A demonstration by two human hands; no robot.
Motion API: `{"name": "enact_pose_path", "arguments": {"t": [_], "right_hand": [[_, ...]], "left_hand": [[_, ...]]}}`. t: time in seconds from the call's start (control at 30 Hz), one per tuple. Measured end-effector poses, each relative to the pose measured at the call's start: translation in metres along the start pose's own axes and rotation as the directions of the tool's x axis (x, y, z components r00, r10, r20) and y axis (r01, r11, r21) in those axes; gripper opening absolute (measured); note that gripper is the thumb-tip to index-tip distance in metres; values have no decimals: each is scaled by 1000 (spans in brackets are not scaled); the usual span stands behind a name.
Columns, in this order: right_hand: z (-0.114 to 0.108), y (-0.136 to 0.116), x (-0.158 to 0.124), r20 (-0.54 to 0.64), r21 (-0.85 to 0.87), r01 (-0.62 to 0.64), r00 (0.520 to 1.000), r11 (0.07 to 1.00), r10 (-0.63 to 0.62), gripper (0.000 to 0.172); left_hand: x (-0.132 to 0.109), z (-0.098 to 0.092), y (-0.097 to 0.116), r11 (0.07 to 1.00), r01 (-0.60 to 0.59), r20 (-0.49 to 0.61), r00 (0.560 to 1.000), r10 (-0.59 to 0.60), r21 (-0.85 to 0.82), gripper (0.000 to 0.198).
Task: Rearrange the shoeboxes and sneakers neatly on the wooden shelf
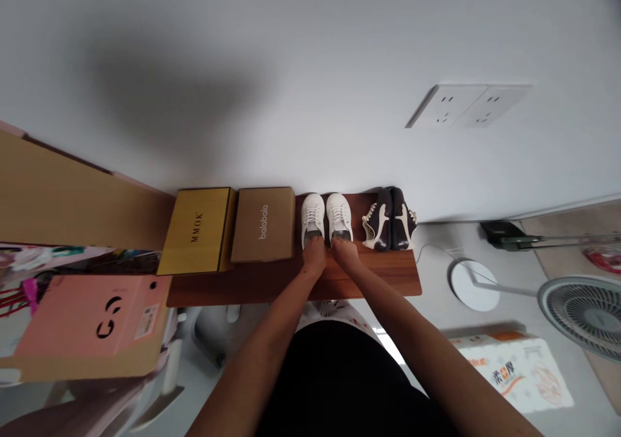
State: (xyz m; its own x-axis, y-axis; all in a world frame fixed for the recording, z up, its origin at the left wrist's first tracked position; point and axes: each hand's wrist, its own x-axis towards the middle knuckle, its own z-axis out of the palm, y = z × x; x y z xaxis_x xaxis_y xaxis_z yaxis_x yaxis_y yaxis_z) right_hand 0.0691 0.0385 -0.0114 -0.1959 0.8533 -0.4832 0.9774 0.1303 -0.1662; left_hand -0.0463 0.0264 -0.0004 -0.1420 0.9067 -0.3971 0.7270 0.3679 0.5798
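Observation:
Two white lace-up shoes stand side by side on a reddish-brown wooden shelf, toes toward the wall. My left hand (314,254) is closed on the heel of the left white shoe (313,213). On the heel of the right white shoe (338,213) my right hand (344,250) is closed in the same way. To their right on the shelf (388,275) lies a pair of dark and cream shoes (391,220), soles together. A brown "balabala" box (263,225) and a yellow "MMOK" box (195,231) sit to the left of the white shoes.
Behind the shelf is a white wall with sockets (468,106). A pink box (90,314) is at the lower left. A fan (594,314), its round white base (474,285) and a white package (519,372) are on the floor at right.

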Motion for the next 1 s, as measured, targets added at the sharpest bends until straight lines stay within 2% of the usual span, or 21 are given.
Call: {"name": "enact_pose_path", "arguments": {"t": [0.27, 0.37, 0.47, 0.57, 0.67, 0.73, 0.8, 0.87, 0.93, 0.97, 1.0], "right_hand": [[0, -5, 0, -12, -7, -8, 1000, 1000, 8, 29], [-2, -4, -2, -49, -1, 18, 999, 1000, -18, 25], [-6, -1, -9, -123, 15, 91, 989, 996, -88, 17], [-11, 10, -21, -168, 30, 139, 977, 990, -132, 18], [-11, 38, -38, -277, 100, 176, 950, 979, -143, 19], [-7, 67, -49, -419, 198, 228, 899, 953, -128, 20], [-1, 101, -58, -558, 300, 246, 829, 922, -40, 25], [5, 138, -63, -651, 397, 145, 740, 907, 167, 31], [12, 171, -62, -649, 500, -39, 645, 865, 404, 41], [15, 186, -60, -597, 550, -136, 626, 824, 502, 46], [19, 199, -58, -510, 594, -221, 641, 774, 574, 49]], "left_hand": [[0, 2, 7, 997, 33, -15, 999, -35, -71, 27], [0, 3, 9, 1000, 11, -28, 1000, -11, 9, 25], [0, -2, 8, 976, -63, 14, 998, 61, 206, 24], [-3, -8, 7, 921, -156, 30, 987, 156, 356, 22], [-12, -3, 11, 900, -264, -12, 958, 286, 348, 30], [-19, 10, 19, 883, -404, -18, 907, 420, 240, 37], [-26, 32, 32, 847, -526, 2, 849, 528, 79, 41], [-27, 57, 49, 835, -548, 37, 834, 550, -54, 44], [-24, 80, 68, 871, -481, 100, 866, 490, -102, 51], [-20, 89, 76, 899, -428, 143, 888, 437, -90, 55], [-16, 97, 83, 925, -376, 193, 904, 381, -60, 57]]}}
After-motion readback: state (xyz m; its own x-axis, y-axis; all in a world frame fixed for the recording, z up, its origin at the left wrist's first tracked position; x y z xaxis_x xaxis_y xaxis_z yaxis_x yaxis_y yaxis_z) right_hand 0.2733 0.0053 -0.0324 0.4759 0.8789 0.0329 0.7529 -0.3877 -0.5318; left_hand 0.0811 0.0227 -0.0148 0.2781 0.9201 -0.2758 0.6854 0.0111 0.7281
